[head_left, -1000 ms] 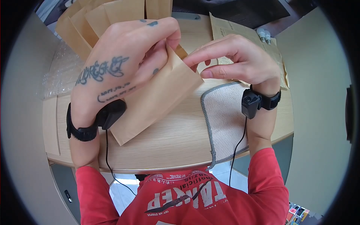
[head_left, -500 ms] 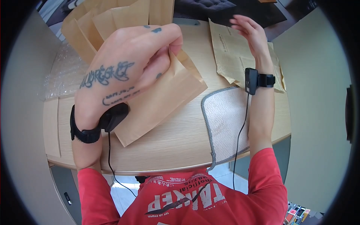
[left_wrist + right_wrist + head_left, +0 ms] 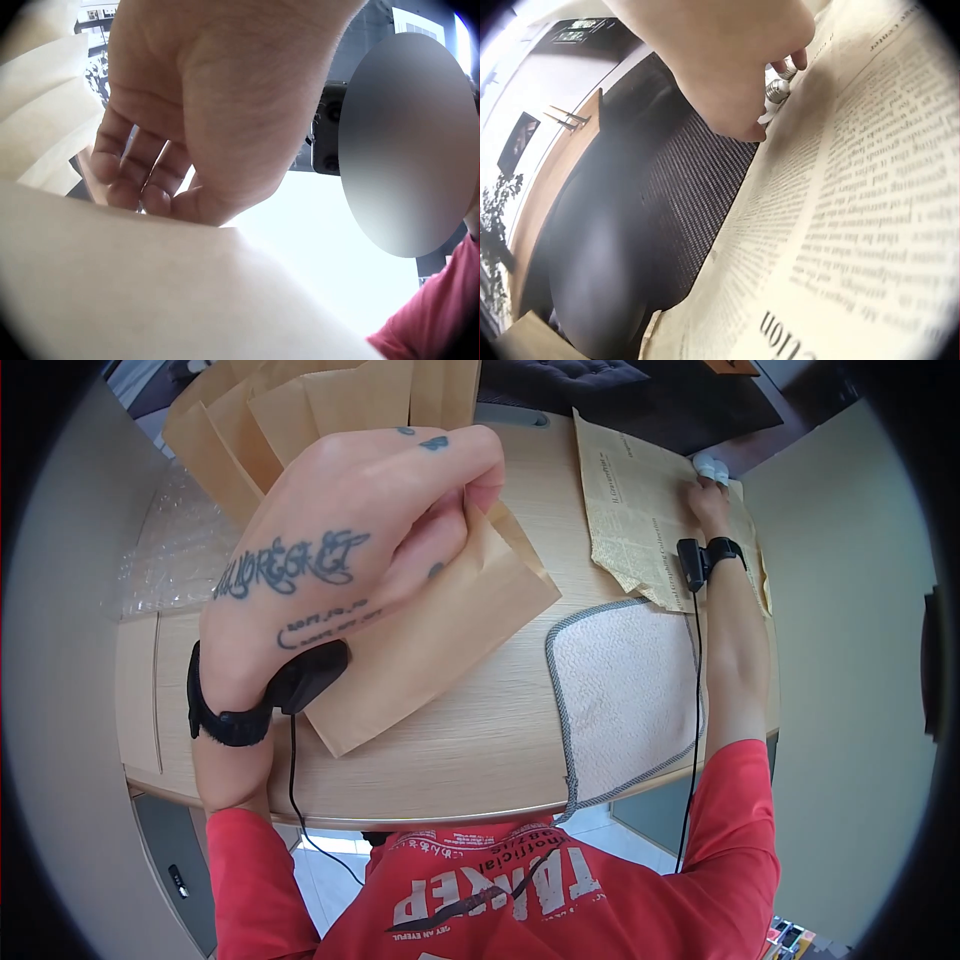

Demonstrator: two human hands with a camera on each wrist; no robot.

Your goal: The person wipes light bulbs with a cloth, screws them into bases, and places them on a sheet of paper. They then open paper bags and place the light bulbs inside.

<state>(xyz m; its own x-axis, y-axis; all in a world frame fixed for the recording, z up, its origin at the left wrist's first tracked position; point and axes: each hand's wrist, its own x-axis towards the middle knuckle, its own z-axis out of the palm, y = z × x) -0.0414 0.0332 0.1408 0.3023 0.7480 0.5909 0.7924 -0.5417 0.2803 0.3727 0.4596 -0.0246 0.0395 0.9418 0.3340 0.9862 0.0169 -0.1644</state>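
A brown paper bag (image 3: 430, 635) slants across the table with its mouth toward the upper right. My left hand (image 3: 335, 525) pinches the bag's top edge between thumb and fingers; in the left wrist view the fingers (image 3: 157, 199) are curled behind the paper (image 3: 112, 277). At the far right, my right hand (image 3: 709, 507) is at two white light bulbs (image 3: 711, 467). The right wrist view shows that hand (image 3: 724, 67) with thumb and fingers apart on either side of the bulbs' metal bases (image 3: 778, 91); whether they touch is unclear.
Under the right hand lies newspaper-printed paper (image 3: 635, 510). A white cloth with a grey edge (image 3: 625, 695) lies in front of it. Upright brown bags (image 3: 330, 405) and clear bubble wrap (image 3: 175, 555) are at the back left. Wall panels flank the table.
My right hand has left the bag's mouth and moved up and right to the bulbs. The left hand keeps its pinch on the bag, shifted slightly right in view.
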